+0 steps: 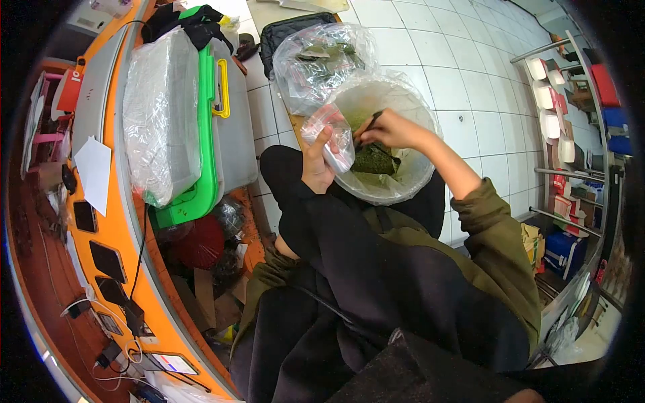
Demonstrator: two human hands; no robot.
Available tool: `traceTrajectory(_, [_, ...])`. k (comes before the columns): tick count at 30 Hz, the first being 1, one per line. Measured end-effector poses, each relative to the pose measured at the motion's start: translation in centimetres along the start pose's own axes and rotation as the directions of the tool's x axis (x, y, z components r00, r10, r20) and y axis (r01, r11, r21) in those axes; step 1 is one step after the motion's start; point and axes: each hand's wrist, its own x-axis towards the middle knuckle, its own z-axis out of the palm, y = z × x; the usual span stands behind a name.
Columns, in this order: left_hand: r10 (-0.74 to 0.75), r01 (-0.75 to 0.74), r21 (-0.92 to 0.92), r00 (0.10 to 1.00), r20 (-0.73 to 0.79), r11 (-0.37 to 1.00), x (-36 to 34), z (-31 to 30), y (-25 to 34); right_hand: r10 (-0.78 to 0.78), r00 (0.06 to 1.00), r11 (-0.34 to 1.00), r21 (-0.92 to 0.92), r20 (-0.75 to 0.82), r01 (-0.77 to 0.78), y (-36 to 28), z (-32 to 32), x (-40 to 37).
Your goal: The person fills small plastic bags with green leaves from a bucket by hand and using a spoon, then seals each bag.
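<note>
My left hand is wrapped round a clear plastic bag with reddish marks, at the left rim of a large translucent tub. The tub holds a green, crumbly material. Over the tub, my right hand is closed on a dark handle of a utensil, whose far end is partly hidden near the green material. Behind the tub sits a big clear bag with small bags of green content in it.
An orange-edged counter with phones and cables runs along the left. Beside it stand a green-lidded box and a wrapped white package. A metal rack with boxes is at the right. A knife lies at the top.
</note>
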Motion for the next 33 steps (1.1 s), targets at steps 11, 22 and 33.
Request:
traceTrajectory(11, [0.015, -0.015, -0.004, 0.998, -0.061, 1.000, 0.5, 1.5, 0.5, -0.075, 0.901, 0.925, -0.307, 0.428, 0.222, 4.8, 6.1, 1.3])
traceTrajectory(22, [0.002, 0.000, 0.025, 0.996, -0.084, 1.000, 0.2, 1.3, 0.2, 0.246, 0.834, 0.953, 0.036, 0.495, -0.302, 4.2, 2.2, 1.2])
traceTrajectory(33, [0.030, -0.024, 0.069, 0.996, -0.083, 0.997, 0.1, 1.4, 0.1, 0.119, 0.827, 0.993, -0.053, 0.550, -0.108, 6.1, 2.0, 1.1])
